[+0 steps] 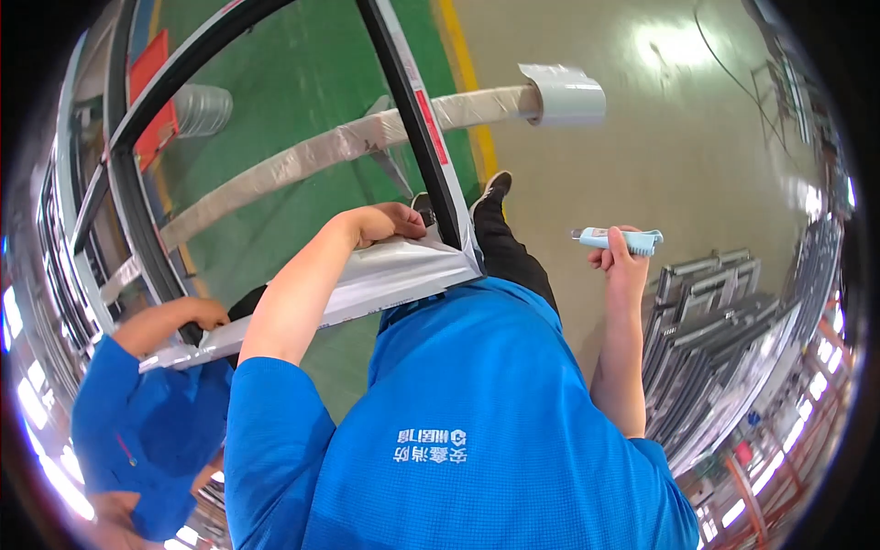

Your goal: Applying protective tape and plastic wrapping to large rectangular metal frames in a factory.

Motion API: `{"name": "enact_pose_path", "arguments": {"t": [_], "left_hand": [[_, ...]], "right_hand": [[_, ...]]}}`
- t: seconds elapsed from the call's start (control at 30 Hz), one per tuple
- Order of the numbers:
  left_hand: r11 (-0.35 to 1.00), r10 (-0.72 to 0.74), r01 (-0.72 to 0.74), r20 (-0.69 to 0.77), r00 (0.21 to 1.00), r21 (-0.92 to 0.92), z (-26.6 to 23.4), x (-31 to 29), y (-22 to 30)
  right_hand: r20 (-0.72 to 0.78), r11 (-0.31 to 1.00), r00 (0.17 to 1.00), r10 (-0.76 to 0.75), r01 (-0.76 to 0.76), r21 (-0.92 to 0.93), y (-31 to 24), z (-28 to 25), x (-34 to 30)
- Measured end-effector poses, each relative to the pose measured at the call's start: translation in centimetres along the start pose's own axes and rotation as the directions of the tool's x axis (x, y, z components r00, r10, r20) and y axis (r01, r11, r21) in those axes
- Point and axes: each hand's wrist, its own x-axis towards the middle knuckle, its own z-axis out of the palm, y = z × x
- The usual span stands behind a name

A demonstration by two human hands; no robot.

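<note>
One white film strip (pixel 394 275) runs left-to-right along the near bar of the dark frame (pixel 410 119); my left hand (pixel 390 225)'s nearer, curled at its right end, grip unclear. My right hand (pixel 623 257), wrapped round a light-blue cutter (pixel 643 242), sits well off right.

Window frame (pixel 426 119): far end was cut off by the top edge.
Left hand (pixel 390 223): curled fingertips were mostly hidden; the exact hold could not be told.
Pale-blue cutter (pixel 640 243): was partly covered by the right hand (pixel 621 257); its tip was too small to be judged.
Left shoe (pixel 423 199): was partly masked.
Stacked frames (pixel 706 335): could not be counted.
</note>
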Motion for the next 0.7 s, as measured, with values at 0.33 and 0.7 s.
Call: {"name": "enact_pose_path", "arguments": {"t": [0.33,0.7], "left_hand": [[0.944,-0.313,0.33,0.301,0.901,-0.007,0.7,4.8,-0.2],[0.938,-0.267,0.325,0.339,0.902,-0.125,0.9,5.5,-2.5]], "right_hand": [[-0.214,0.994,0.975,0.054,-0.031,0.106,2.3,-0.7,-8.1],[-0.279,0.99,0.957,0.08,-0.11,-0.092,3.5,-1.0,-10.8]]}}
